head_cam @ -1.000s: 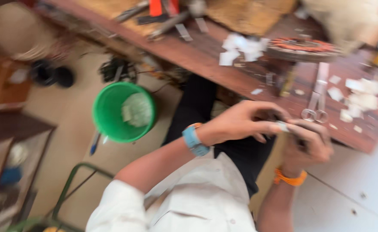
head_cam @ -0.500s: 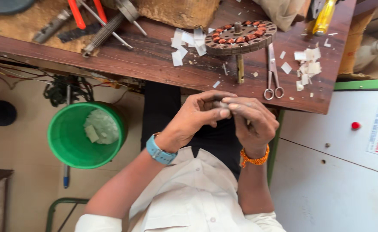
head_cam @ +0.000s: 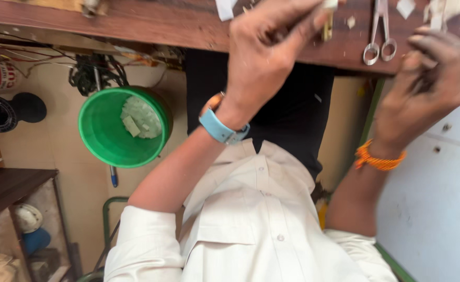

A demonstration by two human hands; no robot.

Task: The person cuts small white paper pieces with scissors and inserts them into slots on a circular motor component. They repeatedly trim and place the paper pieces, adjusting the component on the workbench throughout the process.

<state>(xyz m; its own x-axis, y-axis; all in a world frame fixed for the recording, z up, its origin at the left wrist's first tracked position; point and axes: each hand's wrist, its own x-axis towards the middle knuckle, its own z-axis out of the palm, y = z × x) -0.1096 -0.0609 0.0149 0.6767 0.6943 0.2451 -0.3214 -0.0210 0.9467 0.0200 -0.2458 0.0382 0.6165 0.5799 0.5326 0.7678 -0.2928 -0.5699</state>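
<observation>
Two hands: left hand (head_cam: 264, 57) pinches an upright brass piece (head_cam: 328, 26); right hand's (head_cam: 423, 89) grip unclear.

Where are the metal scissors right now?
In the head view, the metal scissors lie on the brown wooden workbench at upper right, between the left hand and right hand.

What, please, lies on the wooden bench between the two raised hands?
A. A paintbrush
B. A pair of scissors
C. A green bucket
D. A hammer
B: the scissors lie on the bench between the left hand and the right hand, loops toward the person.
</observation>
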